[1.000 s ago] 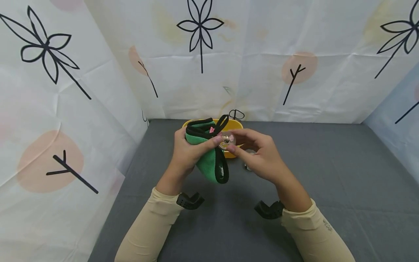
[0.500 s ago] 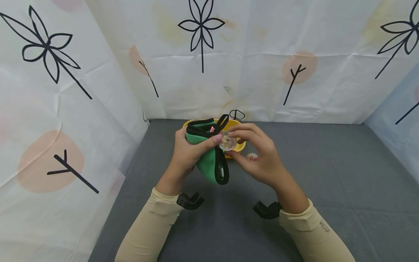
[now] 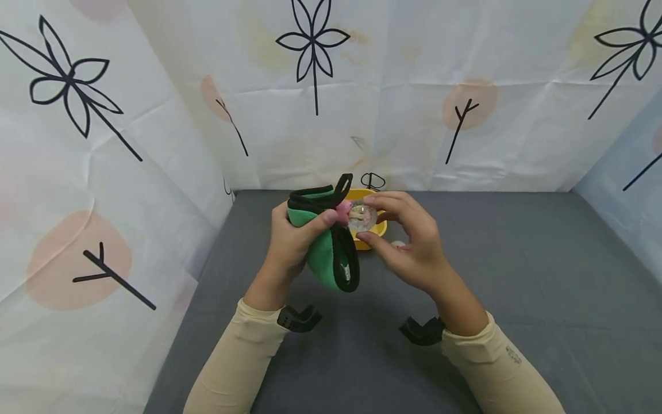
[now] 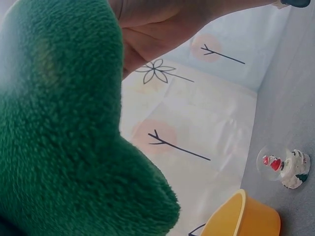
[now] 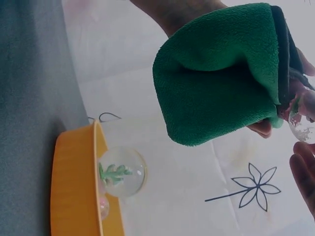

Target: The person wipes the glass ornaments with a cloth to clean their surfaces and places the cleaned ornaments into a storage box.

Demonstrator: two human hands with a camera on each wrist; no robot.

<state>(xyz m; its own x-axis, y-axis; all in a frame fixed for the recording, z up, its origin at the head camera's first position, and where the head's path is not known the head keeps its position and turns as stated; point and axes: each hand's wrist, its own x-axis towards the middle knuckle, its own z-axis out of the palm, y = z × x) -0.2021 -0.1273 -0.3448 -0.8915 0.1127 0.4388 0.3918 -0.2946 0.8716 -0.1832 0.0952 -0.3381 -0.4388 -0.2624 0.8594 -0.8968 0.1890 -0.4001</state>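
My left hand [image 3: 295,236] grips a folded green plush cloth [image 3: 322,261] with black edging. Its thumb presses near the pink base of a small snow globe [image 3: 364,217], which lies on its side against the cloth. With thumb and fingertips, my right hand [image 3: 414,244] pinches the clear dome from the other side. In the left wrist view the cloth [image 4: 64,123] hides most of the left hand's fingers. The right wrist view shows the globe [image 5: 302,129] at its edge, between fingertips and cloth [image 5: 216,93].
Behind the hands stands a yellow tub [image 3: 380,230], holding another globe [image 5: 123,172] with a green figure inside. A snow globe with a white base [image 4: 297,169] and red-and-white figure stands on the grey tabletop [image 3: 517,276] beside it. Patterned white sheets [image 3: 403,115] border the table.
The snow globe has turned and come out from the cloth, so its pink base and dome show more. The right fingers have shifted and spread around the dome. The left hand still holds the cloth.
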